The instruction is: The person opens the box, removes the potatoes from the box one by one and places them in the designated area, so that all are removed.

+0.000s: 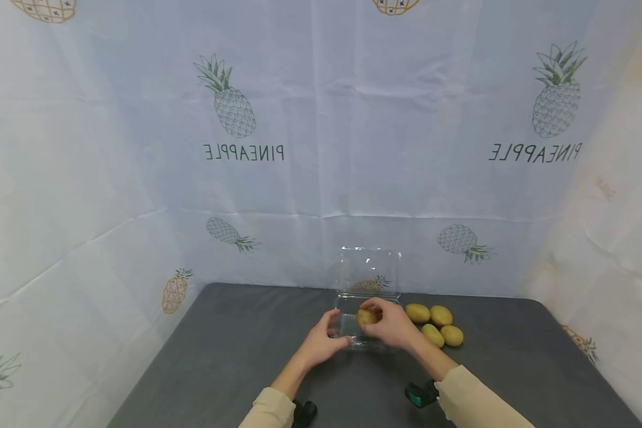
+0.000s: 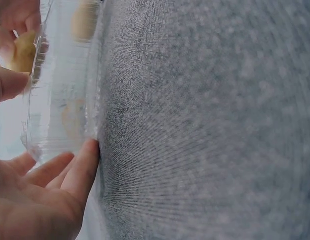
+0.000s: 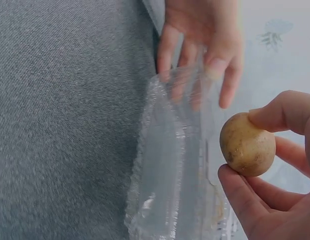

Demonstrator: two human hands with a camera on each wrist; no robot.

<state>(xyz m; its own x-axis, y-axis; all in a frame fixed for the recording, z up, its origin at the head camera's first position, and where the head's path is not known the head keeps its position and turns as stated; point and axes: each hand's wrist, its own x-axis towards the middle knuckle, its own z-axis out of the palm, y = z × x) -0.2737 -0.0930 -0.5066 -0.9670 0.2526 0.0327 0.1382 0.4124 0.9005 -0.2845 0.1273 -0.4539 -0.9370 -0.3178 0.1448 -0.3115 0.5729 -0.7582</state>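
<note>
A potato (image 3: pixel 247 145) is pinched between the thumb and fingers of my right hand (image 1: pixel 390 324). It is above the base of a clear plastic clamshell container (image 1: pixel 348 326), whose lid (image 1: pixel 369 264) stands raised at the back. At the container's left end is my left hand (image 1: pixel 321 342). Its fingers (image 2: pixel 84 167) are nearly straight and touch the end wall, while the thumb lies along the front rim. Through the clear wall in the left wrist view, tan shapes (image 2: pixel 83 22) appear, too blurred to identify.
Several potatoes (image 1: pixel 432 336) lie grouped on the dark grey table (image 1: pixel 246 351), just right of the container. A pineapple-print cloth (image 1: pixel 321 178) hangs behind the table and along its sides. Dark straps (image 1: pixel 422 393) show at both wrists.
</note>
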